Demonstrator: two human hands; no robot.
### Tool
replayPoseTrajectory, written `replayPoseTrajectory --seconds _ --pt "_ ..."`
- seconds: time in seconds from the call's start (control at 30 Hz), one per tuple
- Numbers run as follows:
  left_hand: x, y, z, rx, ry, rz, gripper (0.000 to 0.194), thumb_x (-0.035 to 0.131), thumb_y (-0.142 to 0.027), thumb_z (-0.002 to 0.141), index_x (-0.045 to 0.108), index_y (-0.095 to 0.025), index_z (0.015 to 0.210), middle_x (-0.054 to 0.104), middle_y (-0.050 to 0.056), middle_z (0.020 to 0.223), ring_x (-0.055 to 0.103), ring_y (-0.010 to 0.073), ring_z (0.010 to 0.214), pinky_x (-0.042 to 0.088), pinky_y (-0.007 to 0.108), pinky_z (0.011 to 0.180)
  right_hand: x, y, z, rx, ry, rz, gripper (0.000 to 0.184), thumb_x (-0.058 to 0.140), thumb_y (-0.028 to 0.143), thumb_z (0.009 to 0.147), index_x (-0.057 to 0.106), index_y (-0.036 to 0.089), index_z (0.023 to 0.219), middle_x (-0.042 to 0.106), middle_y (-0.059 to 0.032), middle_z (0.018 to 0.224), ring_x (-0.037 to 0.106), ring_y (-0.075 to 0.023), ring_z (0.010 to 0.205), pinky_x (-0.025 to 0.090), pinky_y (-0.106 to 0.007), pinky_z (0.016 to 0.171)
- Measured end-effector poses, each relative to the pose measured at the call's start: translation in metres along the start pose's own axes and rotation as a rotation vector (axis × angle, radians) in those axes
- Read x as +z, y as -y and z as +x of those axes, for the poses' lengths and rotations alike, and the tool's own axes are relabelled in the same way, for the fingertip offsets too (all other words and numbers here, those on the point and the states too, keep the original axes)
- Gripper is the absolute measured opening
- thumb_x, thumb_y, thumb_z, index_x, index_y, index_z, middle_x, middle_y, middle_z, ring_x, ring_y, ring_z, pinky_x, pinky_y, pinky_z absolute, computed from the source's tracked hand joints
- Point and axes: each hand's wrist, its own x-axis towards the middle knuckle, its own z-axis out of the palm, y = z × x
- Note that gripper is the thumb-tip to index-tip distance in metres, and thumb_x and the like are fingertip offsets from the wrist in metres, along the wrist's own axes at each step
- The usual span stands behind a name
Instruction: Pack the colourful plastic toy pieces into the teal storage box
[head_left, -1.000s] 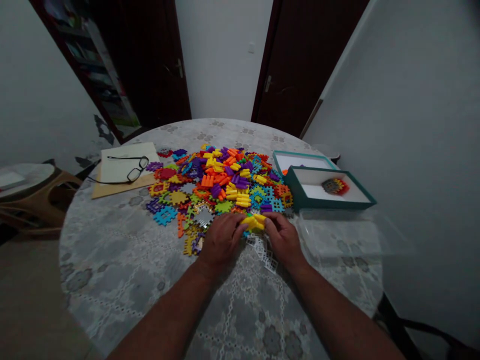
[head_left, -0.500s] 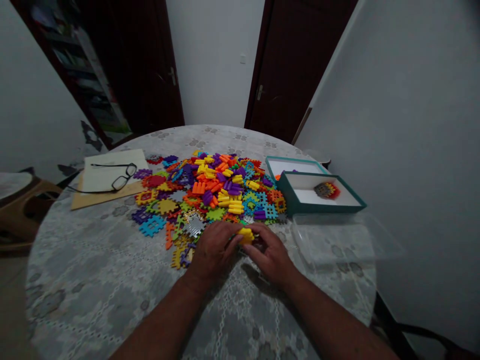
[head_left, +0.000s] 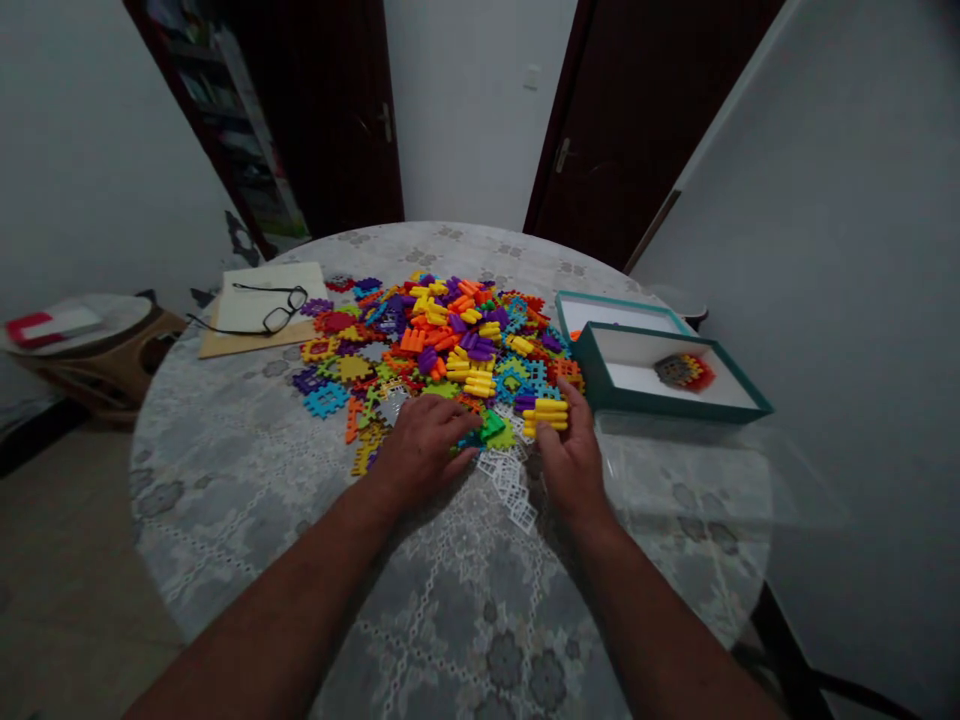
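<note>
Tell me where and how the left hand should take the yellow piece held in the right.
Best, I'd judge, by the left end of the yellow piece, coming from the left: its ribs run sideways, and the right hand grips its right end and lower edge. A purple piece shows beside that end; whether it is attached, I cannot tell.

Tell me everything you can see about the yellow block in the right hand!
The yellow block is bright and looks like plastic. It has rounded, finger-like bars side by side, running sideways across the picture. I can't tell if it's one piece or several joined. The right hand grips it between thumb and fingers, by the near right edge of the pile. A purple piece shows at its left; whether they touch is unclear.
</note>
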Motion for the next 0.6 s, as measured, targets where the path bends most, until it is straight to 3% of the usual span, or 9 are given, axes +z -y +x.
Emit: replayPoseTrajectory --seconds 0.13,0.33,0.43,0.6 --pt "0.006 -0.013 0.007 -0.023 0.05 0.133 0.04 0.08 -0.029 0.096 0.074 -0.031 0.135 0.073 0.011 0.131 0.061 0.0354 0.122 0.047 0.058 0.109 -0.001 0.005 0.001 -0.026 0.078 -0.049 0.058 0.054 0.032 0.101 0.054 0.031 0.159 0.068 -0.0112 0.148 0.069 -0.0295 0.12 0.057 -0.048 0.105" --pt "0.012 -0.019 0.009 -0.026 0.047 0.231 0.054 0.074 -0.026 0.1 0.063 -0.038 0.152 0.07 0.01 0.133 0.057 0.0349 0.122 0.04 0.059 0.116 -0.001 0.004 0.004 -0.041 0.122 -0.074 0.041 0.054 0.033 0.098 0.065 0.028 0.137 0.074 -0.0087 0.13 0.071 -0.0266 0.112 0.056 -0.043 0.101" --pt "0.012 -0.02 0.01 -0.032 0.061 0.257 0.045 0.072 -0.027 0.1 0.067 -0.036 0.145 0.07 0.011 0.131 0.056 0.0364 0.125 0.038 0.061 0.117 0.0 0.001 0.006 -0.017 0.176 -0.09 0.036 0.055 0.033 0.097 0.066 0.027 0.131 0.075 -0.0078 0.122 0.072 -0.0257 0.107 0.057 -0.04 0.094" --pt "0.016 -0.019 0.012 -0.045 0.066 0.217 0.033 0.074 -0.028 0.099 0.073 -0.029 0.132 0.069 0.011 0.13 0.057 0.0358 0.125 0.046 0.054 0.109 0.004 0.001 0.005 0.037 0.293 -0.1 0.036 0.056 0.037 0.098 0.065 0.025 0.131 0.077 -0.0071 0.115 0.073 -0.0251 0.1 0.057 -0.038 0.09"
